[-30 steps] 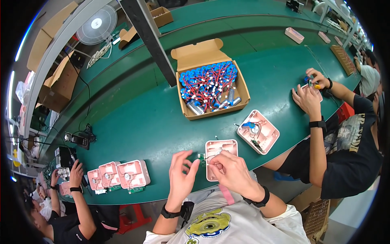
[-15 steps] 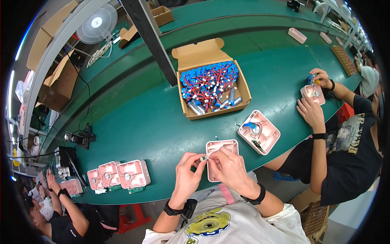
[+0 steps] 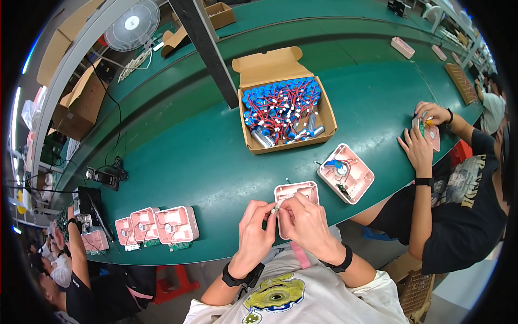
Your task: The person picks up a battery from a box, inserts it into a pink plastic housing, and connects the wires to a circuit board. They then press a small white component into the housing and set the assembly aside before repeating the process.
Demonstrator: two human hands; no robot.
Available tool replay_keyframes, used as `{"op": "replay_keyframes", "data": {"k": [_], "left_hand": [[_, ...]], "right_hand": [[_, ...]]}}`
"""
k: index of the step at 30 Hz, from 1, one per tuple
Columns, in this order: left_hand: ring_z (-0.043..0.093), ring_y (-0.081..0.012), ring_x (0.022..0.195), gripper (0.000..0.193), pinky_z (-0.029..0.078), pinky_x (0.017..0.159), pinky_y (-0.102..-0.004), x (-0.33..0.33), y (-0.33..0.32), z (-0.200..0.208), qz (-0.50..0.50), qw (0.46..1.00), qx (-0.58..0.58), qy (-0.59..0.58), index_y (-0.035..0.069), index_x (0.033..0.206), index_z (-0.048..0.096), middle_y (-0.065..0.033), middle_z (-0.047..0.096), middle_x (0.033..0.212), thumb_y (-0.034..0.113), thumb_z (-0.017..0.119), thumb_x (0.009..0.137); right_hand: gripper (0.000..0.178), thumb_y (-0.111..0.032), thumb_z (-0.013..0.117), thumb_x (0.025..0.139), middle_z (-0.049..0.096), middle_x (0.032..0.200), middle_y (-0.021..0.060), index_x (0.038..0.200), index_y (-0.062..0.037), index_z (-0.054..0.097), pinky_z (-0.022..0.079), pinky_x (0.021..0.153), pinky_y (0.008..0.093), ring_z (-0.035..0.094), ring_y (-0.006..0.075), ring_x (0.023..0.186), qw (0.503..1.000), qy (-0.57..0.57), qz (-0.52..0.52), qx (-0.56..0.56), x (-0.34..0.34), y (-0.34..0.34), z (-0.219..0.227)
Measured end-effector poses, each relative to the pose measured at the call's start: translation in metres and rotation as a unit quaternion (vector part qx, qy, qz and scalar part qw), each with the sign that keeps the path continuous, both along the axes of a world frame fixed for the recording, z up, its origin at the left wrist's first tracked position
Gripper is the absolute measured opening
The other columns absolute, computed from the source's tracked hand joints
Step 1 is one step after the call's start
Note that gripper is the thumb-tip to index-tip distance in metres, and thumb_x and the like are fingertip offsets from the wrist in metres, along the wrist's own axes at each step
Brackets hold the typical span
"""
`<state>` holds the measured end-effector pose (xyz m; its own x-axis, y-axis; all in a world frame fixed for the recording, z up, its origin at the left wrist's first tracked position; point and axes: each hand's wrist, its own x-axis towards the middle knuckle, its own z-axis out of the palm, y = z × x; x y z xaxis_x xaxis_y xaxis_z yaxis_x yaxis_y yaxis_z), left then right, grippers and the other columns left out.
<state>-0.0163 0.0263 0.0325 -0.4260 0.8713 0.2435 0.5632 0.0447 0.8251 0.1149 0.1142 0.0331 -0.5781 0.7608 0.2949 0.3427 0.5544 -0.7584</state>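
My left hand (image 3: 256,231) and my right hand (image 3: 306,220) meet over the near edge of a pink plastic housing (image 3: 297,189) on the bench. Between my fingertips is a small green-and-white part (image 3: 275,208), too small to name surely. My left thumb and fingers pinch it; my right fingers are closed right against it, and what they grip is hidden. My hands cover much of the housing. Just to its right stands another pink housing (image 3: 362,183), tilted to the bench edge, with a blue battery (image 3: 333,164), wires and a small green board (image 3: 343,191) inside.
A cardboard box (image 3: 291,148) of blue batteries with red leads stands beyond my hands. Several pink housings (image 3: 186,231) with green boards sit at the left. A co-worker's hands (image 3: 421,146) handle a pink housing at the right. A metal post (image 3: 208,59) rises behind the bench (image 3: 216,156).
My left hand has shifted slightly right, bringing the small part closer to my right fingertips. At the right, the co-worker has raised a green board over their housing.
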Motion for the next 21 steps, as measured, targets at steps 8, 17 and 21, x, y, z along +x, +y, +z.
{"op": "replay_keyframes", "data": {"k": [8, 17, 21], "left_hand": [[0.068, -0.0321, 0.084, 0.019, 0.057, 0.073, -0.0388, 0.0033, 0.0001, -0.0057, 0.009, 0.999, -0.016, 0.038, -0.005, 0.109, 0.070, -0.0160, 0.064, 0.102, -0.007, 0.070, 0.090], [0.067, -0.0329, 0.086, 0.020, 0.056, 0.073, -0.0391, 0.0020, -0.0005, -0.0010, -0.003, 1.000, -0.023, 0.000, -0.006, 0.108, 0.070, -0.0169, 0.065, 0.102, -0.009, 0.069, 0.089], [0.067, -0.0283, 0.083, 0.020, 0.056, 0.072, -0.0357, 0.0021, -0.0016, 0.0010, -0.008, 1.000, -0.009, -0.014, -0.006, 0.109, 0.070, -0.0154, 0.065, 0.102, -0.009, 0.070, 0.089]], "right_hand": [[0.004, 0.000, 0.070, 0.087, 0.066, 0.087, 0.0135, 0.090, -0.0010, 0.068, 0.054, 0.060, 0.0462, 0.068, 0.0369, 0.069, 1.000, 0.003, -0.022, -0.014, -0.0039, -0.0031, -0.0020], [0.003, 0.000, 0.070, 0.087, 0.065, 0.087, 0.0129, 0.089, -0.0020, 0.068, 0.053, 0.059, 0.0465, 0.067, 0.0373, 0.068, 0.999, 0.005, -0.032, 0.002, -0.0071, -0.0064, -0.0046], [0.004, 0.000, 0.070, 0.088, 0.066, 0.088, 0.0130, 0.091, -0.0021, 0.068, 0.053, 0.059, 0.0454, 0.068, 0.0363, 0.069, 0.999, 0.004, -0.033, 0.012, -0.0063, -0.0074, -0.0030]]}}
